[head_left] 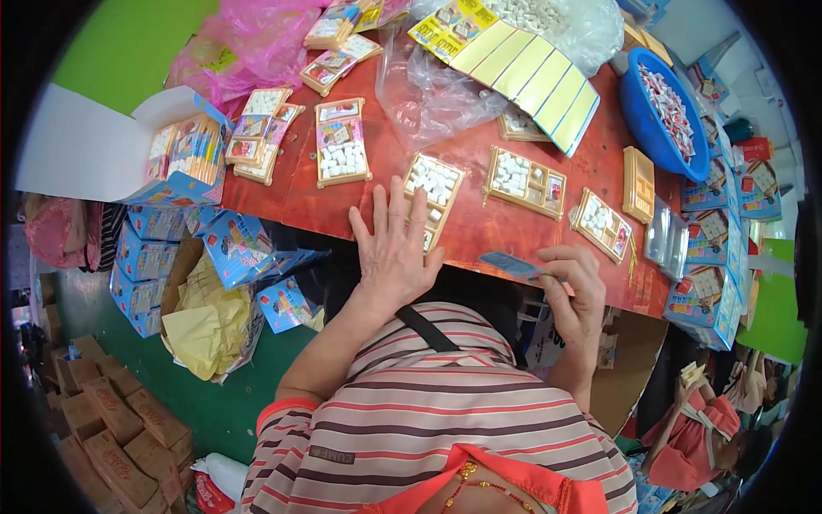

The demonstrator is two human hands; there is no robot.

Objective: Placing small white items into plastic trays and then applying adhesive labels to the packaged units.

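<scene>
My left hand [394, 244] lies with its fingers spread at the table's front edge, the fingertips over the lower left side of a small tan tray of white pieces [435, 182]. Pinched between the thumb and fingers of my right hand [575, 287] is a thin bluish plastic sheet [509, 263], held tilted just past the table edge. To the right of the left hand sits a second tan tray [524, 182] with white pieces and smaller compartments. A third, similar tray [601, 224] rests beyond my right hand. Farther left stands a filled tray with a printed label [342, 146].
A blue basin of small wrapped pieces [664, 111] is at the back right, near stacked blue boxes [706, 291]. An empty tan tray [639, 184] and clear plastic covers [665, 242] lie close by. Yellow label strips [531, 73] lie at the back; an open box [184, 150] stands left.
</scene>
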